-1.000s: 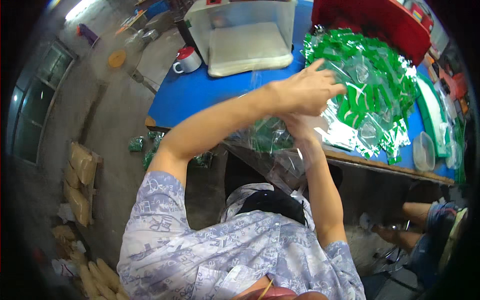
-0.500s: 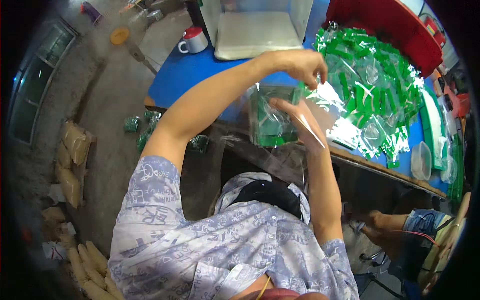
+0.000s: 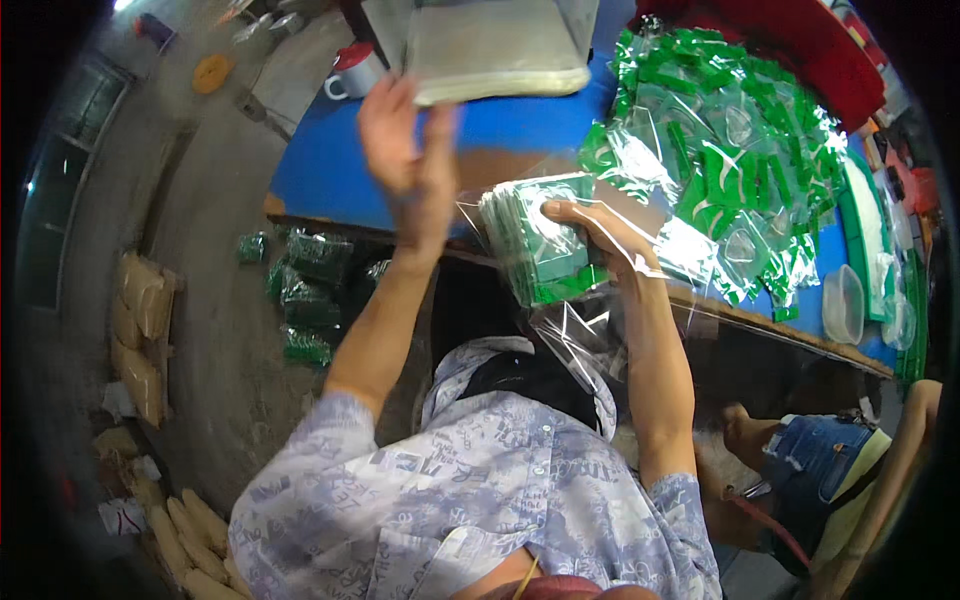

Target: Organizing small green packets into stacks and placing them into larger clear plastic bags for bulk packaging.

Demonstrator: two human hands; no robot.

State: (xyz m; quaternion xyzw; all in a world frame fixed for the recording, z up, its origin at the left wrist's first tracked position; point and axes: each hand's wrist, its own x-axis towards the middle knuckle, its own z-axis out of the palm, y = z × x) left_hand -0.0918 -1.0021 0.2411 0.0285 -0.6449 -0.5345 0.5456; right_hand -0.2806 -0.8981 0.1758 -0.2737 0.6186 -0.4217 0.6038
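Observation:
My right hand [image 3: 612, 232] grips a stack of green-and-clear plastic packets [image 3: 540, 240] at the table's front edge, its thumb lying across the top. Loose, shiny clear film surrounds the stack and hangs below it. My left hand [image 3: 405, 150], smeared by motion, is raised over the blue table [image 3: 330, 165] with thumb and fingers apart; nothing shows in it. Close to its fingertips are a white mug with a red top [image 3: 355, 72] and a pile of clear plastic sheets or bags [image 3: 500, 75]. A heap of green-and-clear packets [image 3: 730, 170] spreads to the right of the stack.
A red bin [image 3: 800, 50] stands behind the heap. At the right are a clear tub [image 3: 843, 305] and a green tray [image 3: 868, 240]. Bundled green packs [image 3: 312, 290] lie below the table's left side, brown sacks [image 3: 145, 330] farther left. Another person's leg [image 3: 760, 435] shows at lower right.
My left hand has swung leftward from above the stack toward the mug, its fingers now spread. The stack in my right hand has tilted, showing its layered side.

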